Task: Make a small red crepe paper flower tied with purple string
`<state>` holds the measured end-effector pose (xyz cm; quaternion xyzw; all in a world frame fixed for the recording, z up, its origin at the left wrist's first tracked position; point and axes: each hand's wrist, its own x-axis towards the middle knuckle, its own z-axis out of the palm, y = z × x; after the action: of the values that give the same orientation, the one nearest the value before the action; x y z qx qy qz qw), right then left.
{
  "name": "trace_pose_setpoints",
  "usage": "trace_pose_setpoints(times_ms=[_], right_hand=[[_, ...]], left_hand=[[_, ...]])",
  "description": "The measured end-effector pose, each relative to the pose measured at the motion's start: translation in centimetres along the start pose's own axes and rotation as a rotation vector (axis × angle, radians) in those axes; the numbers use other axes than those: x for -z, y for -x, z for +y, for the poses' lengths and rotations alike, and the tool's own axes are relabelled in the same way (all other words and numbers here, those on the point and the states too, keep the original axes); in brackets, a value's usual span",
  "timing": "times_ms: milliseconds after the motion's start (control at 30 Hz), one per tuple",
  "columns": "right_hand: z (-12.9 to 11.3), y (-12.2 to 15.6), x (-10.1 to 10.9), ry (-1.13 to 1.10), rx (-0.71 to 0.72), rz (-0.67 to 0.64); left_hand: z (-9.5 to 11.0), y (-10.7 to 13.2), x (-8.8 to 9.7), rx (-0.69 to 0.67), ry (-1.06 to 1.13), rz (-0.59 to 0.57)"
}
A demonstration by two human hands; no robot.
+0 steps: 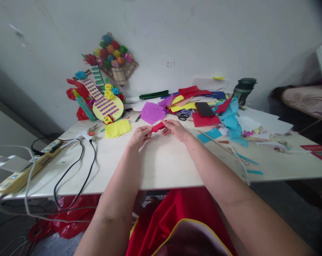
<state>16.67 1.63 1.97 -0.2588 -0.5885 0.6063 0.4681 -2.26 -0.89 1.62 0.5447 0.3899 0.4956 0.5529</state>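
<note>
Bare left forearm [120, 188] and right forearm [219, 174] reach forward, converging; left hand [140, 136] and right hand [176, 131] (fingers curled) both pinch.

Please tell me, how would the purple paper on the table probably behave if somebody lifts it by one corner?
The purple paper would probably hang floppily, since it looks thin and wrinkled. It is likely light, showing no real bulk. It might also drag the coloured sheets beside it, as they lie very close.
</note>
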Motion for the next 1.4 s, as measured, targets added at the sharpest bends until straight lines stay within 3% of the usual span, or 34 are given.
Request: trace_pose_setpoints(times_ms=[267, 400, 600, 733, 867, 967, 1233, 1400], right_hand=[[-0.1, 0.3, -1.1, 0.070, -0.061, -0.032], [0.1, 0.3, -1.5, 0.059, -0.027, -0.021], [0.2, 0.1, -1.2, 0.001, 0.040, 0.003], [0.0, 0.3, -0.9, -0.083, 0.012, -0.086], [0.2, 0.4, -0.4, -0.158, 0.010, -0.253], [0.4, 0.4, 0.0, -0.156, -0.006, -0.297], [0.8, -0.1, 0.2, -0.126, 0.007, -0.172], [0.3, -0.1, 0.1, -0.160, -0.017, -0.095]], left_hand=[[-0.5, -0.3, 0.1, 0.037, 0.110, -0.039], [-0.6, -0.3, -0.2, 0.067, 0.165, -0.073], [0.1, -0.2, -1.1, 0.284, 0.458, -0.057], [0.7, 0.0, -1.3, 0.426, 0.593, -0.039], [0.9, 0.2, -1.4, 0.467, 0.668, -0.041], [0.7, 0.2, -1.4, 0.489, 0.691, -0.047], [0.2, 0.1, -1.6, 0.452, 0.727, -0.185], [0.8, 0.0, -1.7, 0.447, 0.496, -0.169]])
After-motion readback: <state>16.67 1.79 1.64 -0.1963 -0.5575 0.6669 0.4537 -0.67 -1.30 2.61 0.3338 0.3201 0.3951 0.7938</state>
